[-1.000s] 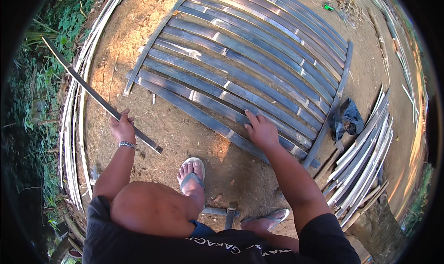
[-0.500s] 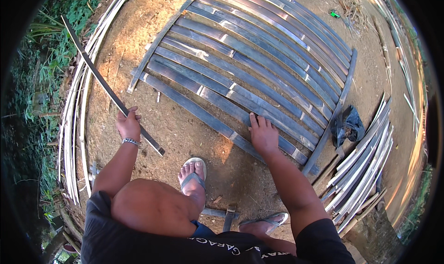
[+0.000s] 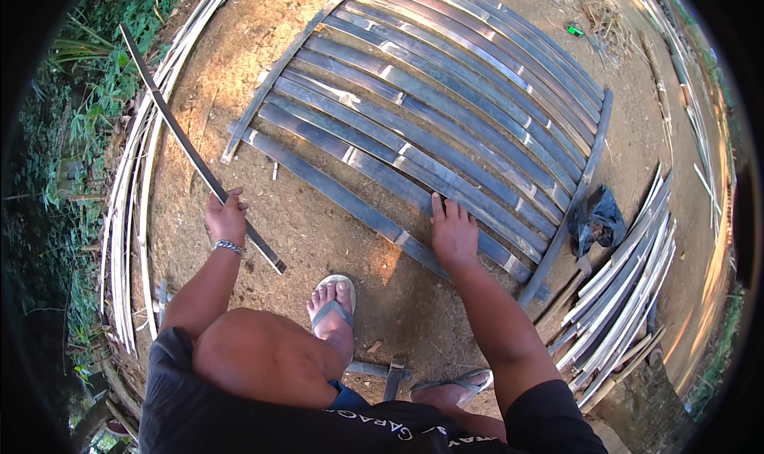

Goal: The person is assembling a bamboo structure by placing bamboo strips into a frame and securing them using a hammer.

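My left hand (image 3: 228,217) grips a long, narrow, dark bamboo slat (image 3: 163,106) near its lower end. The slat slants up and away to the far left, clear of the panel. On the ground ahead lies a panel of dark split-bamboo slats (image 3: 374,170), set side by side across a left rail (image 3: 274,74) and a right rail (image 3: 585,185). My right hand (image 3: 455,233) rests on the panel's near right part, its fingers laid over a slat and its thumb hidden. The nearest slat (image 3: 334,195) sits apart from the others, with a wider gap beside it.
A pile of split bamboo strips (image 3: 625,287) lies at the right, beside a black plastic bag (image 3: 598,219). Long pale strips (image 3: 127,239) run along the left, bordering green plants (image 3: 79,120). A small green object (image 3: 574,30) lies at the far right. My sandalled feet stand nearby.
My left hand has shifted slightly right and nearer, and the held slat's far end has swung a little right. My right hand stays at almost the same spot on the panel.
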### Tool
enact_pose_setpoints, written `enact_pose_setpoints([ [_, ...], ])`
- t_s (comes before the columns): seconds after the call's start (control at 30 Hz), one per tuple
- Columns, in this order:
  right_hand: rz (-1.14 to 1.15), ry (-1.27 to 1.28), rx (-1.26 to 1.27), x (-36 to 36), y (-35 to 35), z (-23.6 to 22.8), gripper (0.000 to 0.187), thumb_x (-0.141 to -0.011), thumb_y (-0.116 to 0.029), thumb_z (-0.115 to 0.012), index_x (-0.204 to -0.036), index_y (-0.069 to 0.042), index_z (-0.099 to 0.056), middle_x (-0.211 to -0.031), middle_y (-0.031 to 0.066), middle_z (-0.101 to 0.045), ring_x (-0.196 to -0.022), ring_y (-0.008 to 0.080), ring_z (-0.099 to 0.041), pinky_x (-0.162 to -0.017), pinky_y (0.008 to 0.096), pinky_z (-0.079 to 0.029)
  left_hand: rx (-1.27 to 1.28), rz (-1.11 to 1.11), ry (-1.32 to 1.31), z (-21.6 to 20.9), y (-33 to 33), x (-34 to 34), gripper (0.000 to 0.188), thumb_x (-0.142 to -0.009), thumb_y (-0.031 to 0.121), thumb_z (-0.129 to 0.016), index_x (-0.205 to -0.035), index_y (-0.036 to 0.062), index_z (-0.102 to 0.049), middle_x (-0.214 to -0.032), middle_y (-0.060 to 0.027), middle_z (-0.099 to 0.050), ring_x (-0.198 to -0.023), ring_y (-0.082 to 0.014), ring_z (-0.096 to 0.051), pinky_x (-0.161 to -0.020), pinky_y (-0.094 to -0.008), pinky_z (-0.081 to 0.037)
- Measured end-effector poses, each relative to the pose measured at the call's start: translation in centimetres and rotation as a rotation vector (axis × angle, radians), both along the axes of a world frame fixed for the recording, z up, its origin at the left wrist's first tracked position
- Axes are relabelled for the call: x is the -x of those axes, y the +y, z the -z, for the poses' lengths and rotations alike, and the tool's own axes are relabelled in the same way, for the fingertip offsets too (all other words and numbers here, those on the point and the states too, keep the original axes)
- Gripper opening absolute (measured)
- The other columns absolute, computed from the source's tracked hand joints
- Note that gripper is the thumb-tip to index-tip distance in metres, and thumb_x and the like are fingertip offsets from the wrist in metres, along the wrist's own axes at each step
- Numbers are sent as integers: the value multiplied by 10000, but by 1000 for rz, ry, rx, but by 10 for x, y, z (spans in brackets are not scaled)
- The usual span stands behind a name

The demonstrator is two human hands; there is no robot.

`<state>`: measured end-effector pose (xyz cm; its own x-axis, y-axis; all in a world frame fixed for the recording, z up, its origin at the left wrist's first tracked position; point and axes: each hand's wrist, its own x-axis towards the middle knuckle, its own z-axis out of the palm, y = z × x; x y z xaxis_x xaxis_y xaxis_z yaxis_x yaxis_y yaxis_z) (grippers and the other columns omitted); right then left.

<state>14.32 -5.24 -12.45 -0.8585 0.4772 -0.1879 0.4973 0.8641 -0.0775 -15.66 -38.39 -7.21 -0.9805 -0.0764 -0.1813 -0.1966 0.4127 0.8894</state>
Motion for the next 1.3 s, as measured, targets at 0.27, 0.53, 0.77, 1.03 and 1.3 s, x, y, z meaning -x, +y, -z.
enact_pose_setpoints([
  [0.27,12,3,-50,10,8,2,559,-980,-229,-590,-1517,-149,-456,-1332,109,-554,-1250,308,-544,-1013,470,-496,-63,-10,-7,-1,2,-1,298,-943,0,-521,-1234,-29,-584,-1007,-104,-741,-640,-107,-627,-525,-238,-475],
  [0.53,-60,-72,118,14,1,-13,586,-987,-132,-482,-1563,-134,-375,-1368,128,-525,-1298,309,-515,-1005,532,-493,-107,-5,-49,31,-24,15,466,-944,11,-567,-1405,20,-496,-996,-92,-736,-628,-106,-606,-512,-228,-456],
  [0.77,-89,6,160,2,7,-13,574,-991,-128,-471,-1559,-156,-393,-1395,128,-513,-1319,313,-495,-1011,542,-488,-37,56,-43,31,-20,13,560,-960,36,-564,-1499,46,-414,-1015,-88,-736,-621,-95,-584,-512,-213,-446],
  [1.03,-101,-23,207,8,1,-23,559,-996,-131,-489,-1548,-170,-413,-1480,129,-482,-1340,322,-489,-1034,542,-480,44,27,-27,25,-21,14,477,-945,28,-567,-1417,22,-503,-967,-107,-734,-628,-105,-618,-486,-225,-458],
  [1.3,-83,-3,178,8,0,-17,605,-951,-105,-543,-1534,-231,-447,-1351,101,-545,-1286,300,-528,-996,498,-496,9,74,-51,7,7,1,479,-943,-13,-528,-1420,-2,-485,-1031,-113,-739,-633,-113,-623,-529,-236,-477],
])
